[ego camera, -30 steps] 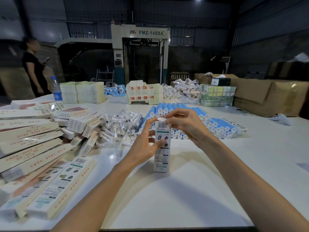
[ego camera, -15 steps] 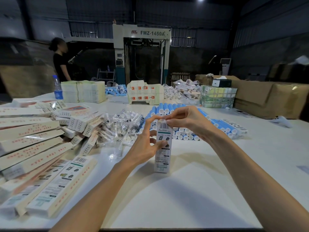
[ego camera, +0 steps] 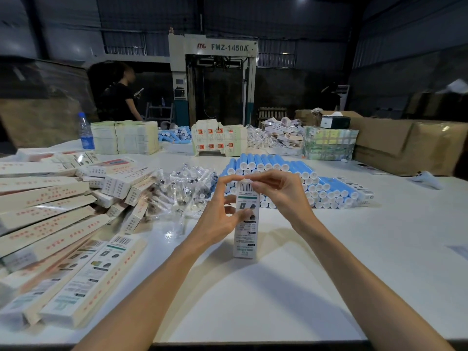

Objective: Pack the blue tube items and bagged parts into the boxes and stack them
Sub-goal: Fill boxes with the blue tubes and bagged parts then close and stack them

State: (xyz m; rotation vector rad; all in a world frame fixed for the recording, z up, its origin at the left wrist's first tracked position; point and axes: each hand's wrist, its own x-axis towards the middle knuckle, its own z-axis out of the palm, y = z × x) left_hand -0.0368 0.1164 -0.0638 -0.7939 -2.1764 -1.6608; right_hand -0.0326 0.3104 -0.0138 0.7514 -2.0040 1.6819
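A white table (ego camera: 354, 249) spreads under and all around the grip. Far behind the grip stands a tall machine (ego camera: 215, 79) marked FMZ-1450A, and brown cartons (ego camera: 405, 140) line the table's far edge to the right of it. To the left of the grip lies a broad heap of long flat boxes (ego camera: 45, 211), overlapping one another, some with the barcode face up. Just behind the grip and running off to its right, blue tubes (ego camera: 291, 178) with white end caps are stacked in rows. Behind and to the left of the grip sits a loose pile of bagged parts (ego camera: 182, 191) in clear plastic.

At the grip itself one box (ego camera: 246, 224) stands upright on its end on the table, barcode at the top and printed face toward the person. The left hand (ego camera: 220, 216) holds this box about midway up, thumb on the front face and forefinger reaching up to the top edge. The right hand (ego camera: 276, 191) comes in from the other side and pinches the top flap between thumb and fingertips. Both hands are closed on the box.
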